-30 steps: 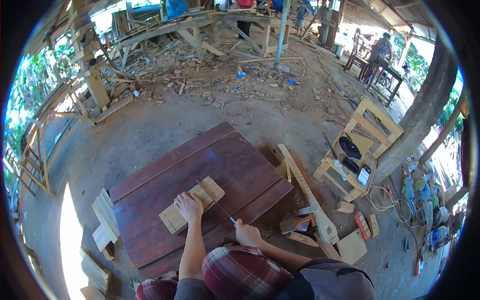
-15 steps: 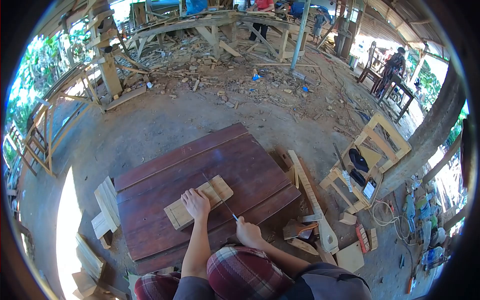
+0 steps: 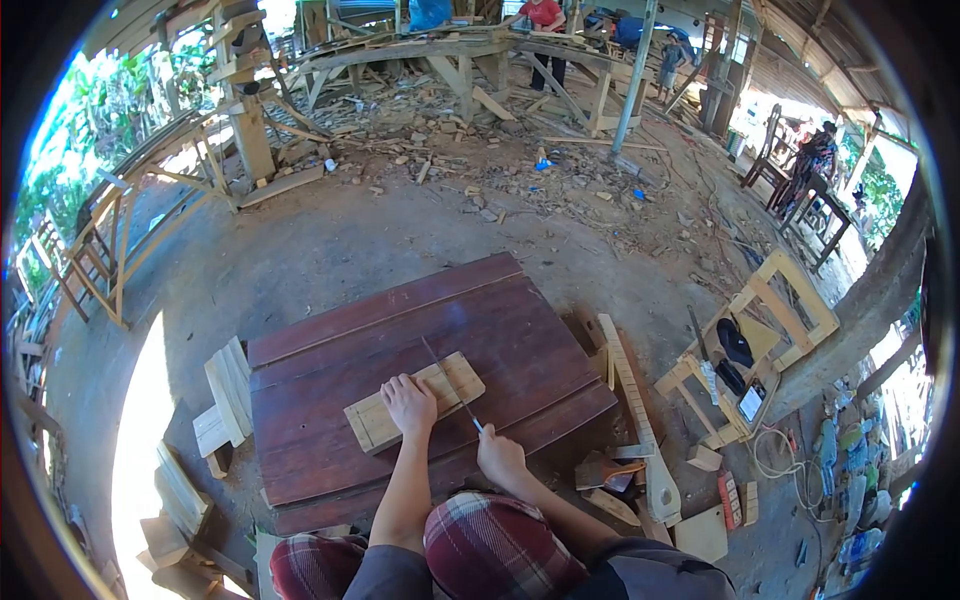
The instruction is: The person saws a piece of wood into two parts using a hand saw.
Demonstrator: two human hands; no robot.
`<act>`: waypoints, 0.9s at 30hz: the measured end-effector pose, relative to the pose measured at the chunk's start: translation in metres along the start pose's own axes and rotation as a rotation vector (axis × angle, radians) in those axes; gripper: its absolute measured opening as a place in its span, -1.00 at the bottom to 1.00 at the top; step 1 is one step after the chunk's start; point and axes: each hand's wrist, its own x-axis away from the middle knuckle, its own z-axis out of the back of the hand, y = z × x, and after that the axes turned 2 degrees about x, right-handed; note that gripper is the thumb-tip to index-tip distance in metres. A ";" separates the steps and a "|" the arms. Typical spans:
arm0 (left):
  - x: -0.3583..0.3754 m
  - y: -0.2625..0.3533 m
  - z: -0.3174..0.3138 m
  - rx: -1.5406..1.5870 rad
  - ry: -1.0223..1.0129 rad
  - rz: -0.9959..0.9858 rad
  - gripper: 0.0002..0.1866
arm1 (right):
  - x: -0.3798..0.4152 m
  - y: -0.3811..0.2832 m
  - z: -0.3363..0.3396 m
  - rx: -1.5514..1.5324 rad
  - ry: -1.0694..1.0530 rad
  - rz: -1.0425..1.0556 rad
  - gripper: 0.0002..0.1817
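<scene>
A light wooden block [image 3: 366,425] lies at a slant on a dark red-brown wooden panel [image 3: 330,370], with pencil-like lines near its left end. My left hand [image 3: 409,404] presses on the block, its fingers close together over the far edge. Across the right part of the block runs a narrow saw [image 3: 455,390], its thin blade seen nearly edge-on. My right hand [image 3: 502,458] is closed around the near end of the saw, beside the panel's front edge. The saw's teeth and most of its handle are hidden.
Wood offcuts [image 3: 228,395] lie left of the panel. To the right are a long wooden piece [image 3: 632,400], a wooden frame [image 3: 785,310] holding a dark cap and a phone, and a coiled cable [image 3: 780,455]. Scrap litters the floor toward a workbench [image 3: 430,48]; other people are farther back.
The whole view has shifted, so the scene sits further right. Relative to the block, my right hand and the saw have moved slightly forward. My left hand stays on the block.
</scene>
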 end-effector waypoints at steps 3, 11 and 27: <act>-0.001 0.003 0.003 0.014 -0.019 0.027 -0.71 | -0.025 -0.012 -0.002 0.001 -0.001 -0.003 -0.73; -0.001 0.004 0.003 0.011 -0.001 0.038 -0.72 | 0.028 0.013 0.005 0.035 -0.076 -0.009 -0.74; -0.001 0.002 0.001 -0.002 0.007 0.025 -0.70 | -0.033 -0.012 -0.004 -0.002 0.004 -0.002 -0.72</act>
